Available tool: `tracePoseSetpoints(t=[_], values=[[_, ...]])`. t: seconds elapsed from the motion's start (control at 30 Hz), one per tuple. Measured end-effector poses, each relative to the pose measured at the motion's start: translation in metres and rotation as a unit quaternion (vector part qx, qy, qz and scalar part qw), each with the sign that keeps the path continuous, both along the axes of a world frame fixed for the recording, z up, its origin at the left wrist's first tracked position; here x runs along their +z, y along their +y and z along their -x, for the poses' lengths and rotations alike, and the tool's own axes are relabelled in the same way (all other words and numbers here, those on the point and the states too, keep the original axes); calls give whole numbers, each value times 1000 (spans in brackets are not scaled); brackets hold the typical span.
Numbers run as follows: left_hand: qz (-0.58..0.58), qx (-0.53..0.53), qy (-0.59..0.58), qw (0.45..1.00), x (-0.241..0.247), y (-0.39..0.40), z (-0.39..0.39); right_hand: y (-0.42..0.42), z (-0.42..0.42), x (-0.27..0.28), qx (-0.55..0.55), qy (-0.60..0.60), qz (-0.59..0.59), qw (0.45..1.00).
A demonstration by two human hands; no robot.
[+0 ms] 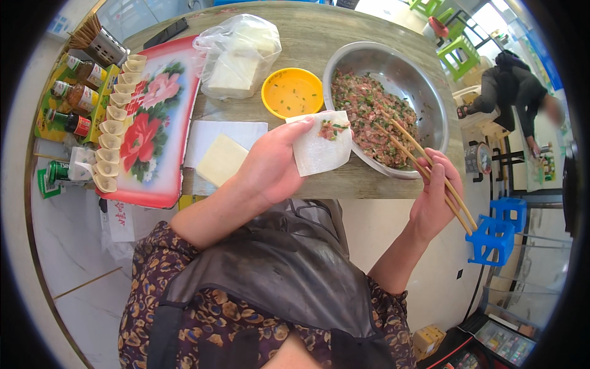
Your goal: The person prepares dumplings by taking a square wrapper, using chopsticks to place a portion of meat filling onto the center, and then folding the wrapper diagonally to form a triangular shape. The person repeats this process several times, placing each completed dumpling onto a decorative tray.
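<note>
My left hand holds a square dough wrapper with a small dab of minced meat and chopped greens near its far edge. In my right hand is a pair of wooden chopsticks, their tips over the meat filling in a large steel bowl. A yellow bowl of liquid with green bits stands beside the steel bowl. A stack of wrappers lies on white paper. Folded dumplings line the left edge of a red-rimmed floral tray.
A plastic bag of wrappers and a black phone lie on the wooden table. Sauce bottles and a steel chopstick holder stand past the tray. Another person bends over a table at right, beyond blue stools.
</note>
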State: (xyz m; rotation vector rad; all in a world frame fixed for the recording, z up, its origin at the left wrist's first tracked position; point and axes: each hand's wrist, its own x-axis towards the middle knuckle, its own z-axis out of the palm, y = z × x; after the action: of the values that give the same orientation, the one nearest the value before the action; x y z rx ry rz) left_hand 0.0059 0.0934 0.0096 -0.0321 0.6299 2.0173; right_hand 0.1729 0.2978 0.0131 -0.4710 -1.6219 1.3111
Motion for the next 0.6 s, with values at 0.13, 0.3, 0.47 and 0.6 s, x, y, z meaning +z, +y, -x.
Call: tracePoseSetpoints(t=[0.13,0.3,0.47,0.6], values=[[-10,-13,-4,1000,1,-2,-1,14,5,-4,-13,-27,64,998],[-25,-25,0,999,0,-6,-2,25,-19,12,-42,-5,41,998],[-27,-40,-8,999,-3,-4,-5,6,-29,27,62,92,19,994],[-35,-52,-15,998,-3,-4,-8,-10,-14,19,171,102,83,977]])
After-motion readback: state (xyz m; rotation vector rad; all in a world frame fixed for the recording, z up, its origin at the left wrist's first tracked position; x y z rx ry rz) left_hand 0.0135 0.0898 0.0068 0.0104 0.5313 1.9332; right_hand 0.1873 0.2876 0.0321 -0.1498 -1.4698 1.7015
